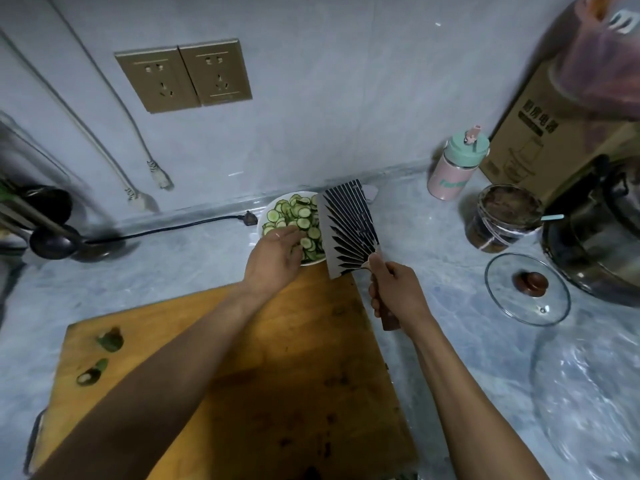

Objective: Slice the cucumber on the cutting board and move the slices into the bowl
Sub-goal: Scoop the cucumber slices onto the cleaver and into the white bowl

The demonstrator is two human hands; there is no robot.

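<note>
My right hand [394,292] grips the cleaver [348,228] by its handle, blade tilted over the white bowl [265,213]. My left hand [273,259], fingers relaxed, touches the cucumber slices [294,216] heaped in it. 2 cucumber ends [110,339] lie on the cutting board [277,375].

The cutting board [277,358] is matt, stained wood; the tabletop [450,237] is glossy marble-like stone; the lid [526,289] is clear glass.

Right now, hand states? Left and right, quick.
Left hand: open, fingers over the cucumber slices in the bowl.
Right hand: closed around the cleaver handle.
</note>
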